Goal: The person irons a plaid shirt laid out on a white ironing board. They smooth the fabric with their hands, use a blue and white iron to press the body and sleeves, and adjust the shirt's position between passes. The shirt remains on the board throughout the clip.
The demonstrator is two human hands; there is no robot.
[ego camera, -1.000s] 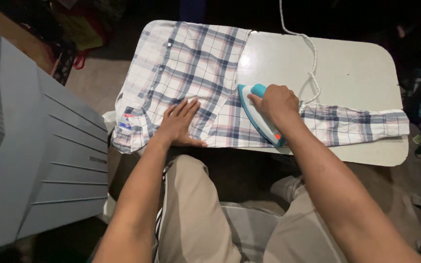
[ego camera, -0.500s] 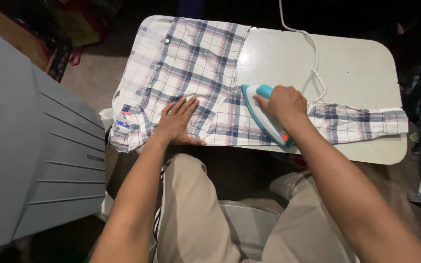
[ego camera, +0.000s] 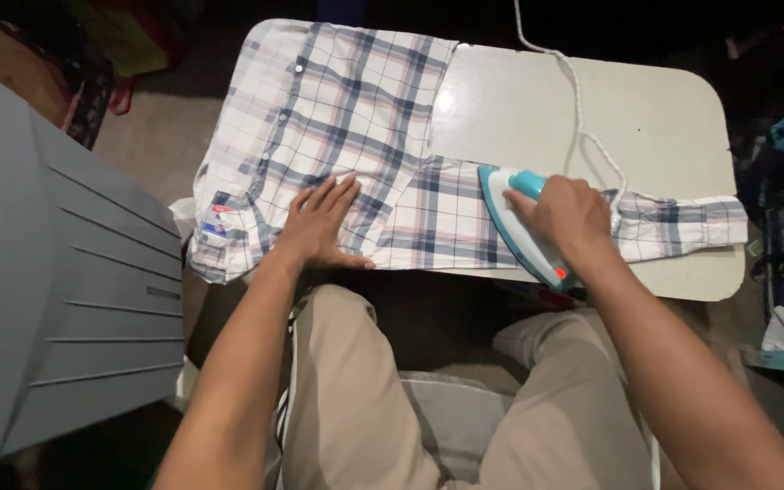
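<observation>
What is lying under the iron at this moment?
The iron rests on the sleeve of the plaid shirt, spread over the white table. The right hand grips its handle. The cloth beneath the soleplate is covered.

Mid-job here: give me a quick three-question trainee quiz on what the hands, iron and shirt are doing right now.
1. True or false: the left hand lies flat on the plaid shirt.
2. What does the right hand grip? A) scissors B) the iron C) a hanger
3. Fill in: the iron sits on the shirt's ____, which stretches toward the right end of the white table.

Key: 1 true; 2 B; 3 sleeve.
</observation>
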